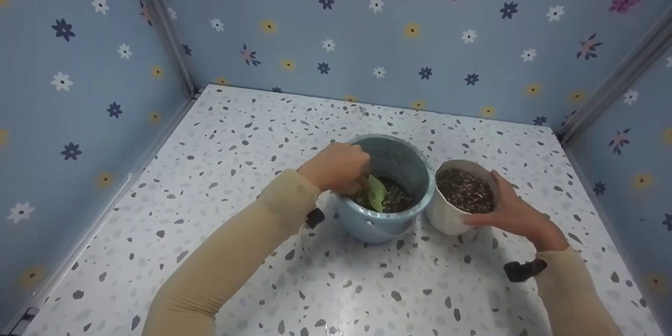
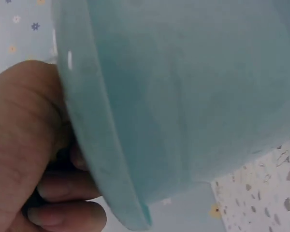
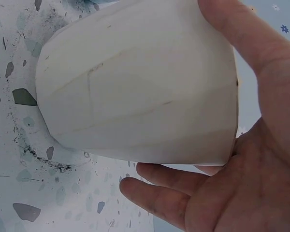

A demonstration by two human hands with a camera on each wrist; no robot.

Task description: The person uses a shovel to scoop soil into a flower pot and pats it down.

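Note:
A light blue bucket (image 1: 378, 223) stands on the table with dark soil (image 1: 396, 197) inside. My left hand (image 1: 338, 168) reaches over its left rim, fingers curled round something dark and yellowish, mostly hidden. Just beyond the fingers shows a light green leaf-shaped thing (image 1: 376, 192), pointing down at the soil; I cannot tell its exact kind. Right beside the bucket is a white pot (image 3: 135, 92) filled with speckled soil (image 1: 464, 190). My right hand (image 1: 517, 215) holds this pot at its right side, thumb in front and fingers behind.
The white speckled table (image 1: 252, 131) spreads around both containers. Dark crumbs (image 3: 48, 162) lie beside the pot's base. The bucket's thin handle (image 1: 391, 232) hangs at its front. Blue flowered walls (image 1: 367, 37) close off the back and sides.

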